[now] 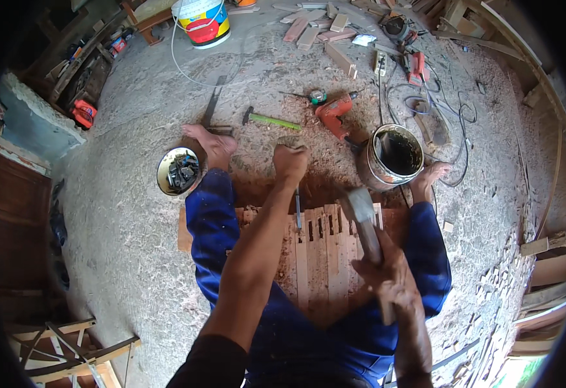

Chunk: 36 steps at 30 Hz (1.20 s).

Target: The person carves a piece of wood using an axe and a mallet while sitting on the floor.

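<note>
Here, your left hand (290,161) is clenched into a fist around the top of a slim metal chisel (298,210), which stands roughly upright with its tip on the row of wooden slats (321,258) lying on the floor between your legs. That grip is tight on the chisel, knuckles up. Your right hand (386,278) is wrapped firmly around the wooden handle of a hammer (364,216), whose blurred head sits just right of the chisel and above the slats. Several slats show dark mortise slots cut near their far ends. Your bare feet rest on the sawdust-covered floor (134,246) on either side. Just beside your left foot stands a small round tin (178,171) with dark metal bits inside; near your right foot is a larger open can (393,155) with dark contents. Further out lie a green-handled hammer (271,120), an orange power drill (333,113) and a white bucket (202,21).
</note>
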Each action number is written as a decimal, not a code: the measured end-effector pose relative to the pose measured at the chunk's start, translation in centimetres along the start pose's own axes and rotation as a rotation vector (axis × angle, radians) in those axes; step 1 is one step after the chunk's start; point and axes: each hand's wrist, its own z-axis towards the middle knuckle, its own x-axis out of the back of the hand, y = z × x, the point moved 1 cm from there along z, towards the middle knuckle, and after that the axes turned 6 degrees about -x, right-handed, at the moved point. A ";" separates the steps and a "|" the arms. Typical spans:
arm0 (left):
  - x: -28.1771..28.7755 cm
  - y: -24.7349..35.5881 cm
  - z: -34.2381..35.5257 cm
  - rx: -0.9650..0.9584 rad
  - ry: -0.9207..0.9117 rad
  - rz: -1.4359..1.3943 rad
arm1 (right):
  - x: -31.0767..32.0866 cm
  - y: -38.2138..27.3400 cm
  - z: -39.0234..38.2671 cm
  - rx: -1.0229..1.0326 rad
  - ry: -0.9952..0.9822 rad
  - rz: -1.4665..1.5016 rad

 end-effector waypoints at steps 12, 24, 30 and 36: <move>7.6 11.9 -2.7 0.299 -0.593 -0.442 | -5.8 11.2 -7.1 -0.401 -0.262 0.580; 5.6 13.5 -19.8 -0.987 -1.301 0.402 | -6.7 11.0 -11.8 -0.243 0.065 0.909; 6.2 6.6 -28.7 -1.066 -1.832 0.625 | -6.2 14.6 -12.3 -0.058 0.079 1.298; 7.6 9.2 -28.6 -1.071 -1.491 0.856 | -6.3 14.9 -12.2 -0.056 0.022 1.366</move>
